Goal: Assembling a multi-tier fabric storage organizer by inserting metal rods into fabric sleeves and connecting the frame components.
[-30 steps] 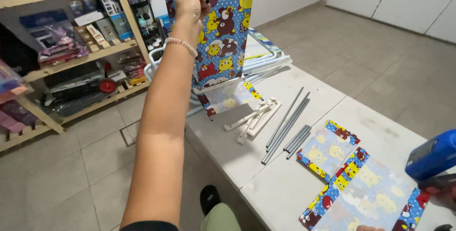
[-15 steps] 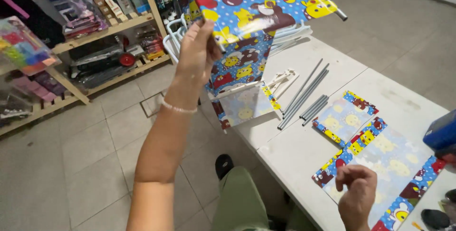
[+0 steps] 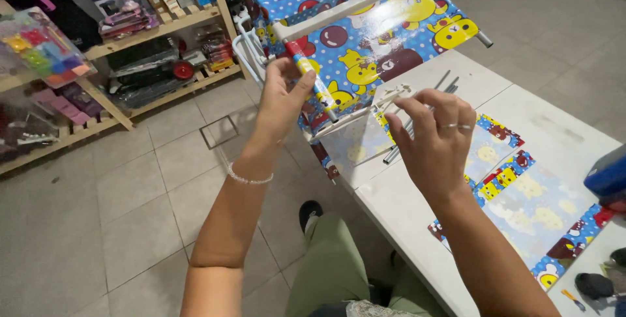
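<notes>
My left hand (image 3: 283,92) is shut on a pole wrapped in blue cartoon-print fabric, part of a fabric-covered frame (image 3: 372,37) that it holds up over the far end of the white table (image 3: 411,213). White bars and a bare metal tube end stick out of the frame. My right hand (image 3: 433,138) is raised just below the frame with fingers apart and nothing in it, fingertips close to a white plastic joint (image 3: 396,93). A ring shows on one finger.
Flat pieces of the same printed fabric (image 3: 521,193) lie on the table, with metal rods (image 3: 445,84) behind my right hand. A blue object (image 3: 610,175) sits at the right edge. Wooden shelves (image 3: 153,27) full of goods line the left wall. My legs are below.
My left hand has brought the frame lower and closer to me. My right hand has lifted off the fabric on the table and come up near the frame.
</notes>
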